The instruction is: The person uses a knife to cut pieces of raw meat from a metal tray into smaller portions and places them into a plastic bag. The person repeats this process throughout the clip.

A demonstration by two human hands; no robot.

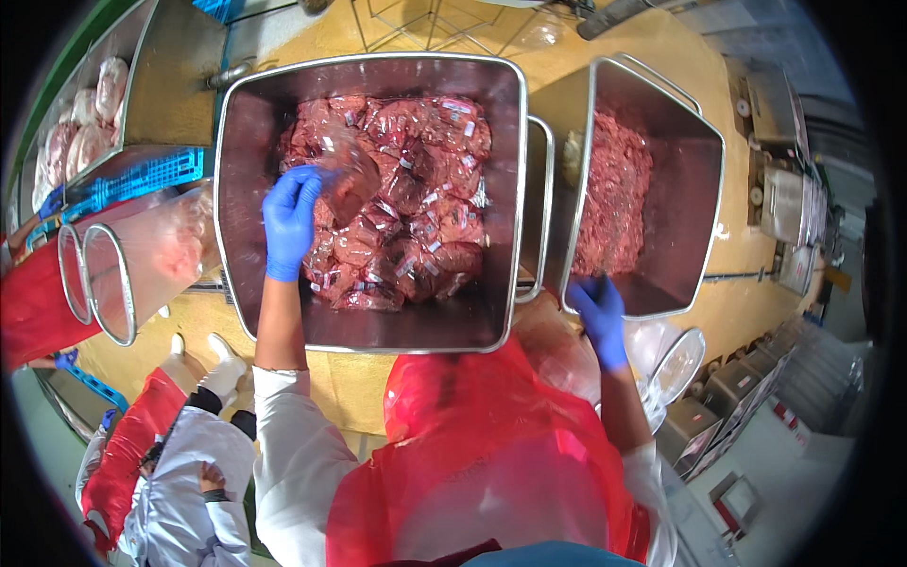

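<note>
My left hand (291, 222), in a blue glove, is closed on the clear wrap of a meat package (351, 184). That package is blurred and lies over the heap in a large steel bin (378, 347). Beneath it are several other plastic-wrapped packages of red meat (453, 222) with small white labels. My right hand (600, 321), also in blue, is at the near left corner of a second steel bin (724, 208). Motion smears its fingers, and something dark shows at their tips. Loose chopped red meat (616, 194) partly fills that second bin.
Clear plastic bags (557, 354) hang between the bins and my red apron. At left, co-workers stand by a metal-rimmed clear bag (142, 265), blue crates (142, 184) and a steel container (179, 76) of packed meat. A wire rack (425, 24) stands beyond.
</note>
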